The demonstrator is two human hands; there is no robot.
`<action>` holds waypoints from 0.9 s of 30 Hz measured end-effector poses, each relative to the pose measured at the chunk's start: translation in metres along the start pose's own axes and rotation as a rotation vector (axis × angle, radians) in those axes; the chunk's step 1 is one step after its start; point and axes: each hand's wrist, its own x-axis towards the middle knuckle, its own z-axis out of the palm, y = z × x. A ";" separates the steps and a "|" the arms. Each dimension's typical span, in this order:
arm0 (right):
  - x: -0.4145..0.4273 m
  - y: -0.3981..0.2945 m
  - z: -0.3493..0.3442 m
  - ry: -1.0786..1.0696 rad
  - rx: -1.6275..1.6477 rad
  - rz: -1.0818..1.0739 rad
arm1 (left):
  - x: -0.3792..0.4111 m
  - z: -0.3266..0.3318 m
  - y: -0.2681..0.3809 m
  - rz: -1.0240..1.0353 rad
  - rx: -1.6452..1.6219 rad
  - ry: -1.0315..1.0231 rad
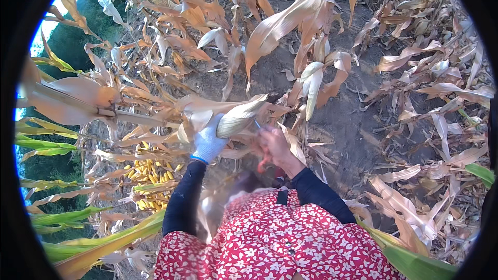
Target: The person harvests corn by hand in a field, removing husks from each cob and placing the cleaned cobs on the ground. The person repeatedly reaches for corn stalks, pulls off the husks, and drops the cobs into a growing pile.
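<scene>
My left hand (209,140), in a white knit glove with a blue cuff edge, grips the base of a corn ear (242,118). A pale, dry husk still wraps the ear, whose tip points up and right. A dry corn stalk (132,118) runs in from the left to behind that hand; whether the ear is still joined to it is hidden. Close to the ear's right side is my bare right hand (275,146), blurred. A thin metal spike (257,123) sticks out from its closed fingers toward the husk. Something orange-red (263,162), perhaps a cord, hangs below the fingers.
A heap of husked yellow corn ears (149,175) lies on the ground at left, partly behind leaves. Standing dry stalks with a hanging husked-over ear (312,85) rise ahead. Dry leaf litter (424,124) covers the right side. Green leaves (420,260) reach in at the lower edges.
</scene>
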 end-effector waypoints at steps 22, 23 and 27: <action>0.054 -0.024 0.169 -0.106 0.219 -0.441 | 0.013 -0.108 -0.074 0.031 -0.486 -0.298; 0.055 -0.020 0.174 -0.137 0.270 -0.423 | 0.007 -0.110 -0.076 0.051 -0.479 -0.277; 0.046 -0.015 0.191 -0.238 0.398 -0.314 | -0.021 -0.141 -0.034 0.197 -0.607 0.096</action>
